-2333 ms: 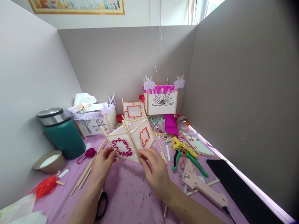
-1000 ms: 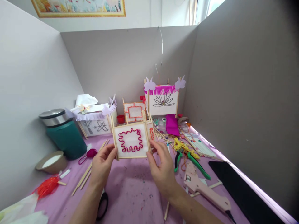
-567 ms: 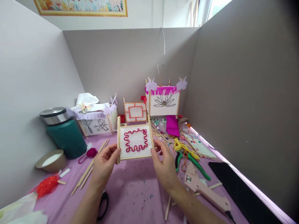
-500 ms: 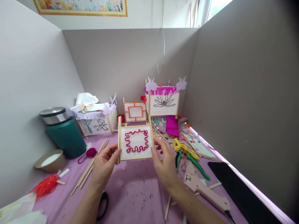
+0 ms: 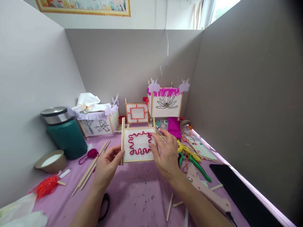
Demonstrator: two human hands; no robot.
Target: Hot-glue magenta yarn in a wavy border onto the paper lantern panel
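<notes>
A small wooden-stick frame (image 5: 139,160) with white panels is held up over the pink cloth. On its front panel a wavy magenta cord (image 5: 131,151) forms a rectangle. My left hand (image 5: 107,165) pinches the frame's lower left post between thumb and fingers. Over the panel's right edge is my right hand (image 5: 167,156), its thumb and index finger apart beside the cord's right side; its other fingers are partly hidden. Behind stand a frame with an orange cord pattern (image 5: 137,113) and a fringed lantern (image 5: 163,107) with a flower drawing.
At left are a green bottle (image 5: 68,135), a bowl (image 5: 52,162), red string (image 5: 47,186), magenta yarn (image 5: 92,153) and sticks (image 5: 88,173). Right of my hands lie green-handled pliers (image 5: 200,169), yellow cord (image 5: 188,150), a glue gun (image 5: 208,190) and a black tablet-like slab (image 5: 239,186). Black scissor handles (image 5: 104,206) lie in front.
My right hand has moved from the frame's right post up and inward over the panel's right edge, and its thumb and index finger have spread. My left hand keeps its grip.
</notes>
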